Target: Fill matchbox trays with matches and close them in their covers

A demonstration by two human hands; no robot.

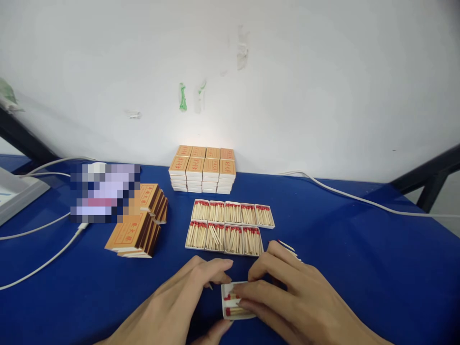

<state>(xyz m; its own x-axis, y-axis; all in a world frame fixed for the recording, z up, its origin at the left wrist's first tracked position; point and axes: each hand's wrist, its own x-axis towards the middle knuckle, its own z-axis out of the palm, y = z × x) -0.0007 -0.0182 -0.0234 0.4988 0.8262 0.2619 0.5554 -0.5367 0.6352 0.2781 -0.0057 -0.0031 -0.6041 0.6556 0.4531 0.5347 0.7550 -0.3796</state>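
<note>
Two bare hands work at a small white open tray near the front edge of the view, on a blue table. Red-tipped matches lie inside the tray, partly covered by the right hand. The left hand has its thumb and forefinger apart, at the near and far edges of the tray's left end; whether they press on it cannot be told. The right hand reaches over the tray from the right, its fingers bent into it over the matches; whether they pinch any cannot be told. Just beyond the right hand lie a few loose matches. Past the tray, nine match-filled trays sit side by side, five in the far row and four in the near. Behind them, against a pale wall, stands a neat block of orange matchboxes. To the left, leaning piles of orange-and-brown covers rest beside a pixelated device and a white cable.
</note>
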